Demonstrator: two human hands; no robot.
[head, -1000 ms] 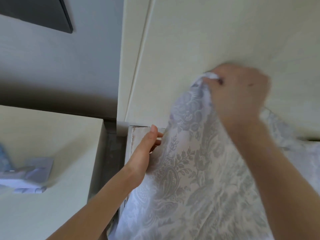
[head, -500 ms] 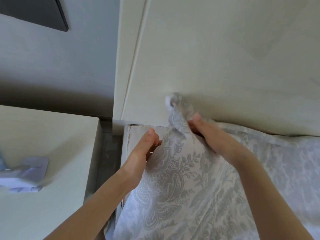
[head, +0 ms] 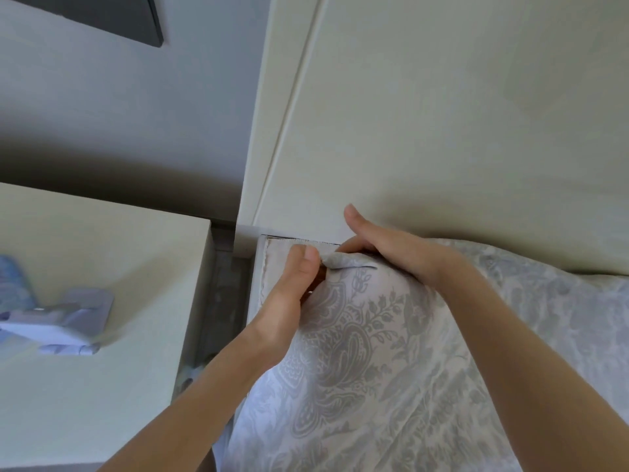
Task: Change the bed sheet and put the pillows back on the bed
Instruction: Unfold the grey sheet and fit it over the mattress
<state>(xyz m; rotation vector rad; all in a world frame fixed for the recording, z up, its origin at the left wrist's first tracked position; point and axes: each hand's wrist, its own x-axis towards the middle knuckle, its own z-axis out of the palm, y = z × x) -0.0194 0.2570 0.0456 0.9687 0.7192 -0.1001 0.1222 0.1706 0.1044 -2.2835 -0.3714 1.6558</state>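
A white bed sheet with a grey floral pattern covers the bed from the centre to the right. Its corner lies at the mattress corner, whose bare cream fabric shows by the headboard. My left hand pinches the sheet's corner edge between thumb and curled fingers. My right hand lies on the sheet beside the headboard, fingers tucked down at the sheet's edge and thumb sticking up. No pillows are in view.
The cream headboard rises straight behind the mattress. A cream bedside cabinet stands at the left, a narrow gap between it and the bed. A pale blue-grey object lies on it. A dark frame hangs on the grey wall.
My right hand came down from head height, carrying the sheet corner to the mattress corner by the headboard. My left hand stayed at the corner and now pinches the sheet's edge.
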